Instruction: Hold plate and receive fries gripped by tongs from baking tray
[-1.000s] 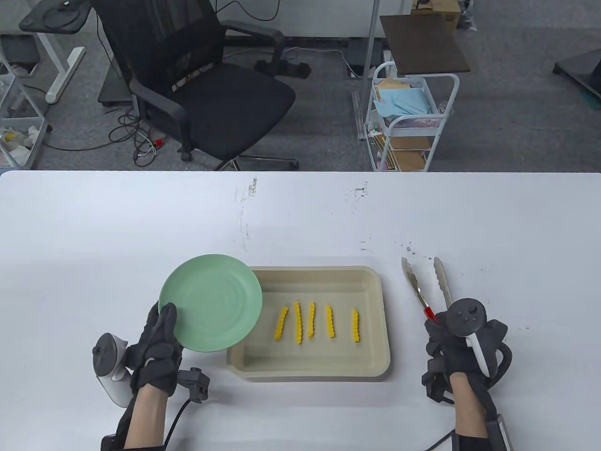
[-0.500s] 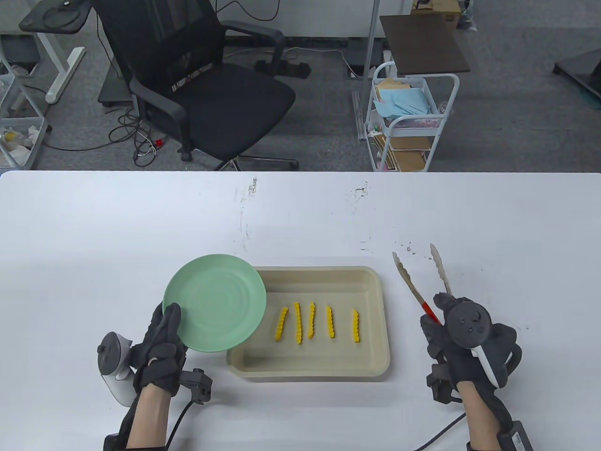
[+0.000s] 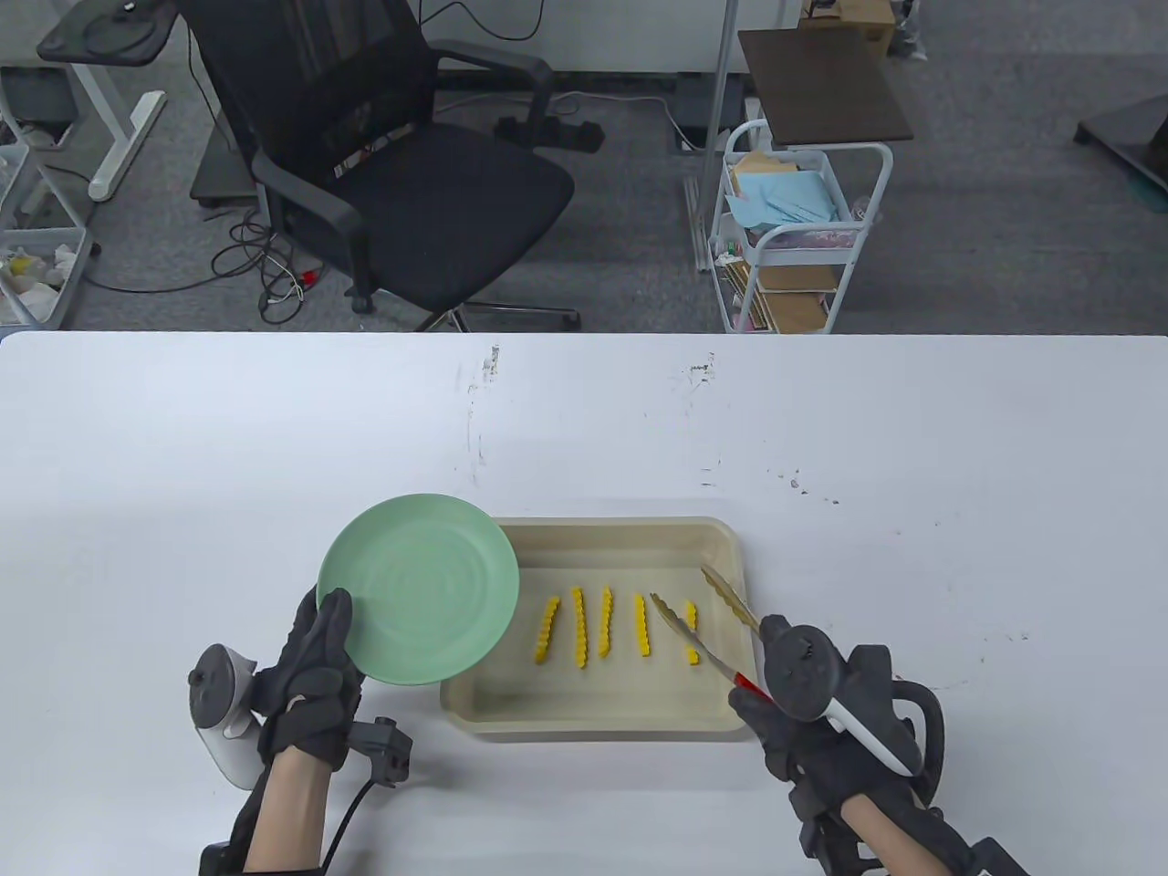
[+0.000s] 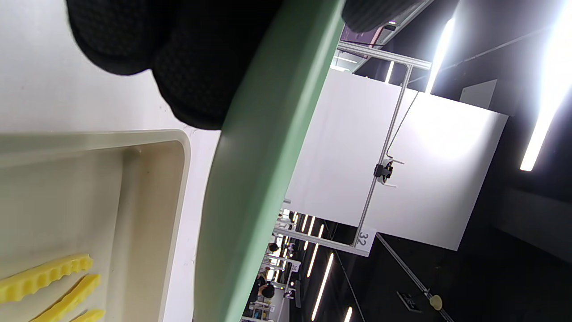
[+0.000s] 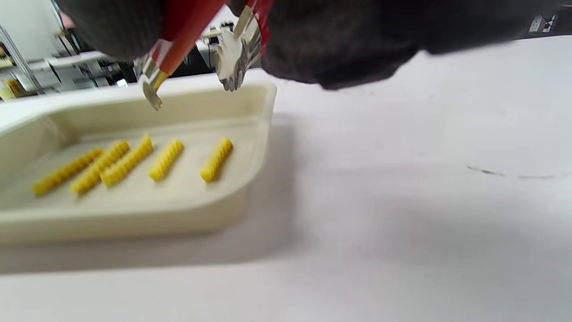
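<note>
My left hand (image 3: 315, 675) grips the near left rim of a green plate (image 3: 420, 584) and holds it above the table, overlapping the left edge of the beige baking tray (image 3: 730, 538). Its edge also shows in the left wrist view (image 4: 263, 147). Several yellow crinkle fries (image 3: 593, 625) lie side by side in the tray, also seen in the right wrist view (image 5: 129, 163). My right hand (image 3: 803, 721) grips metal tongs (image 3: 703, 620) with red handles. The tongs are spread open over the tray's right part, their tips above the rightmost fry (image 3: 691, 631), holding nothing.
The white table (image 3: 584, 420) has scuff marks behind the tray. A black office chair (image 3: 401, 173) and a white cart (image 3: 794, 228) stand beyond the far edge. A cable runs from my left wrist unit (image 3: 383, 744).
My right hand has swung the tongs left from the bare table to over the tray's right side. The plate and my left hand have barely moved.
</note>
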### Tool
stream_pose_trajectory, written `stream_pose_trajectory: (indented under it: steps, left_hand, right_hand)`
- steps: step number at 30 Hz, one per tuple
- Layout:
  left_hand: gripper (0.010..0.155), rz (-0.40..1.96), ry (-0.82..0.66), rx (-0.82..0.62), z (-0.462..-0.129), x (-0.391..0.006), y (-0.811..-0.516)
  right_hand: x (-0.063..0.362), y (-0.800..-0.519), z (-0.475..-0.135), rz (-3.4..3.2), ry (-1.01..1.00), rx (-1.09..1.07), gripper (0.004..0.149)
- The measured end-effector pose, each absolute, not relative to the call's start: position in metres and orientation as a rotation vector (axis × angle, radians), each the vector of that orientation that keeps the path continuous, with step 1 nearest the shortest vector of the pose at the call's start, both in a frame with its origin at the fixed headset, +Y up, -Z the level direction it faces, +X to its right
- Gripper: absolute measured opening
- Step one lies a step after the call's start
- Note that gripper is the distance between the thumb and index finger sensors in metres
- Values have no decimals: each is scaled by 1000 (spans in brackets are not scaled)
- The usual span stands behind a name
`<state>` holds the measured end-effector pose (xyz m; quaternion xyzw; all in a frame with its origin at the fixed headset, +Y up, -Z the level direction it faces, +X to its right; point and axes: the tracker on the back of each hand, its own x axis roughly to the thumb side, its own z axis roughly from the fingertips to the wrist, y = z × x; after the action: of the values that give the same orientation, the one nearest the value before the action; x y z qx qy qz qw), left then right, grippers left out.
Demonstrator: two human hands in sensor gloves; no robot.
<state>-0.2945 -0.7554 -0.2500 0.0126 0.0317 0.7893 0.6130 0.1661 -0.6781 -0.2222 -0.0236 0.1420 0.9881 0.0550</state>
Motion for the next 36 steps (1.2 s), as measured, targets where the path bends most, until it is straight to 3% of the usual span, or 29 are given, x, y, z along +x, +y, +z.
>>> stream_pose_trajectory:
  steps: [12, 29, 36]
  left_hand:
    - [60, 1813, 75, 24, -250, -295, -756]
    - [60, 1808, 69, 14, -250, -294, -756]
    - [61, 1805, 68, 5, -250, -293, -757]
  right_hand:
    - [148, -698, -232, 3089, 611, -97, 71]
    - [169, -699, -244, 2977, 447, -126, 55]
    - [182, -675, -254, 2732, 343, -141, 55]
